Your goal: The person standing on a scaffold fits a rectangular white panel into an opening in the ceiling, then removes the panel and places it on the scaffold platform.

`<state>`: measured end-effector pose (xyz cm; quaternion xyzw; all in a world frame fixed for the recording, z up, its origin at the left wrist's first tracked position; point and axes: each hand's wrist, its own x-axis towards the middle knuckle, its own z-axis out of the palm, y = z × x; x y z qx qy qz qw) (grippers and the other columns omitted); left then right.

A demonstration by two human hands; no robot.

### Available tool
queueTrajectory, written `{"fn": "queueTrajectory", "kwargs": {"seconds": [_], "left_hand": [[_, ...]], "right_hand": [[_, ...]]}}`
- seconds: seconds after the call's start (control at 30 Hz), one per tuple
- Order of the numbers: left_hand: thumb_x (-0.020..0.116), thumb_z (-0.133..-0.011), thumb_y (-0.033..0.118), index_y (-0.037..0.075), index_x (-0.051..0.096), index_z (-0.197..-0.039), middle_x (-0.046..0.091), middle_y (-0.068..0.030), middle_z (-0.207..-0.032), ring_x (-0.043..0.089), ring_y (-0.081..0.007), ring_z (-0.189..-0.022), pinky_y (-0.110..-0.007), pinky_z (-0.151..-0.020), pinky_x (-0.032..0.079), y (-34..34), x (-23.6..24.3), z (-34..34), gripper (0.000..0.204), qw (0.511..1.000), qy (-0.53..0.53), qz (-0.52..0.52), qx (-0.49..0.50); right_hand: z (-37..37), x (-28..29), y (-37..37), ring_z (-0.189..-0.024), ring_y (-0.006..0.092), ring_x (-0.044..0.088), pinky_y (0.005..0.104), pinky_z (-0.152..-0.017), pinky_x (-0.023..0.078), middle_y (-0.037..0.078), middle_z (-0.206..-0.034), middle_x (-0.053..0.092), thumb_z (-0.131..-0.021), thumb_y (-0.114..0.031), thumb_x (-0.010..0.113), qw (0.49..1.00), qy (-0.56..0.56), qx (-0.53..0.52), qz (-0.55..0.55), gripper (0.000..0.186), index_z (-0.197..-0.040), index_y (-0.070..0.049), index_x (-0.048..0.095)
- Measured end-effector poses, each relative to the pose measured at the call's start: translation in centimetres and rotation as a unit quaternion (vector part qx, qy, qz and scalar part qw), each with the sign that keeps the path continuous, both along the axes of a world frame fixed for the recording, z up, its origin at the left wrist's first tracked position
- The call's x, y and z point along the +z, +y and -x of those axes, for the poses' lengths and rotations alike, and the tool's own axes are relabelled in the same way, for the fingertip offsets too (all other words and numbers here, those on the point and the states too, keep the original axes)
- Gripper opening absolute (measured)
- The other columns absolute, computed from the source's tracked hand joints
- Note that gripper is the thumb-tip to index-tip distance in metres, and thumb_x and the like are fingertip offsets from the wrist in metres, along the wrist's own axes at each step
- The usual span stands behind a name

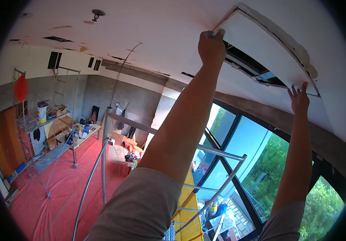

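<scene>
Overhead, a white ceiling panel (257, 38) sits at the ceiling cut-out, its far edge against a rough, patched border. Along its near side a dark opening (250, 64) shows metal channels inside. My left hand (212, 47) is raised high and pinches the panel's left edge between thumb and fingers. Farther right, my right hand (300, 101) reaches up with fingers spread, the tips against the panel's underside near its right end. What lies above the panel is hidden.
A scaffold rail (132, 123) crosses just below my left arm, with an upright tube beside it. Large black-framed windows (247, 136) stand at right. Another scaffold (46, 120) and a cluttered table (78, 134) stand on red floor sheeting (88, 176). A sprinkler head (98, 14) hangs from the ceiling.
</scene>
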<state>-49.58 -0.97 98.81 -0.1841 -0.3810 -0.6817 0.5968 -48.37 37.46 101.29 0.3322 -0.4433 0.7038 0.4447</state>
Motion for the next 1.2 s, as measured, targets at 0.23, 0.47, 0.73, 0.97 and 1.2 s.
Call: {"fn": "queueTrajectory", "kwargs": {"seconds": [0.23,0.47,0.73,0.97,1.2], "left_hand": [[0.076,-0.084,0.038,-0.003,0.065,-0.108,0.071,-0.0193,-0.102,0.069,-0.0315,-0.097,-0.039,-0.089,0.052,-0.8,-0.4,0.8,0.049,0.999,0.023,0.002,0.028],[0.076,-0.085,0.033,-0.001,0.063,-0.108,0.071,-0.0215,-0.102,0.068,-0.0383,-0.098,-0.045,-0.089,0.051,-1.4,-0.3,1.2,0.043,0.999,0.021,0.030,0.035],[0.076,-0.085,0.035,-0.001,0.065,-0.103,0.071,-0.0197,-0.098,0.068,-0.0379,-0.094,-0.044,-0.086,0.052,-1.8,-0.4,1.1,0.042,0.993,0.044,0.042,0.099],[0.077,-0.083,0.034,-0.001,0.068,-0.099,0.072,-0.0193,-0.093,0.068,-0.0366,-0.092,-0.043,-0.085,0.052,-2.1,-0.3,0.8,0.040,0.993,0.041,0.050,0.095],[0.076,-0.084,0.028,0.001,0.070,-0.097,0.072,-0.0176,-0.096,0.068,-0.0361,-0.094,-0.043,-0.086,0.051,-2.1,0.2,1.5,0.030,0.994,0.032,0.053,0.088]], "right_hand": [[0.3,0.1,-0.6,-0.148,0.0444,0.027,0.0573,-0.116,0.036,0.028,-0.164,0.007,-0.094,-0.050,0.066,1.000,-0.001,0.009,0.011,0.100,-0.160,-0.002,0.008],[0.6,0.1,-0.3,-0.147,0.0437,0.030,0.0565,-0.115,0.037,0.027,-0.164,0.005,-0.093,-0.050,0.067,1.000,0.007,-0.006,0.005,0.100,-0.160,-0.004,0.008],[0.9,0.0,0.0,-0.146,0.0436,0.031,0.0560,-0.115,0.038,0.027,-0.164,0.005,-0.093,-0.050,0.068,1.000,0.015,0.015,0.001,0.099,-0.160,-0.006,0.011],[0.6,0.1,-0.2,-0.146,0.0446,0.030,0.0569,-0.114,0.039,0.027,-0.164,0.005,-0.094,-0.052,0.066,1.000,0.002,0.004,0.009,0.096,-0.160,-0.007,0.013],[0.8,0.3,0.6,-0.147,0.0447,0.030,0.0566,-0.113,0.040,0.028,-0.164,0.005,-0.094,-0.052,0.065,1.000,0.010,-0.004,0.008,0.095,-0.160,-0.007,0.013]]}}
